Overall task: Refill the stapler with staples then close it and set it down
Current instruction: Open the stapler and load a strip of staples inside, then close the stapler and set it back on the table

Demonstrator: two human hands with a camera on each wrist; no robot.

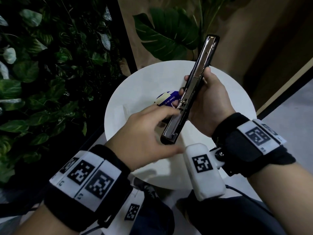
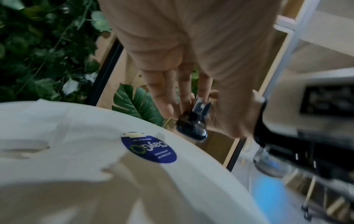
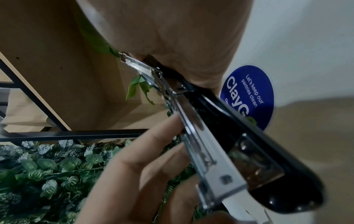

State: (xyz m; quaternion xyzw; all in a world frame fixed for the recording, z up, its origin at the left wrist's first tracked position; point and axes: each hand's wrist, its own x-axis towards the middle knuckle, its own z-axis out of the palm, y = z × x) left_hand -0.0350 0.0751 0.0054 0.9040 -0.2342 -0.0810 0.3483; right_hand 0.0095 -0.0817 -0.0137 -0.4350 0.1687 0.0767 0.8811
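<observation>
The right hand (image 1: 208, 100) grips the opened stapler (image 1: 191, 92) above the round white worktop (image 1: 237, 99); the left hand (image 1: 147, 133), fingers loosely spread, touches its near metal channel.

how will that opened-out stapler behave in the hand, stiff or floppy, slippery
The stapler looks like rigid metal and black plastic, so each half should stay stiff. It lies swung open at a hinge, so the halves could pivot if only one is held. Its chrome rail looks glossy and probably slick; the right hand wraps round it, and the left hand touches its lower half.
</observation>
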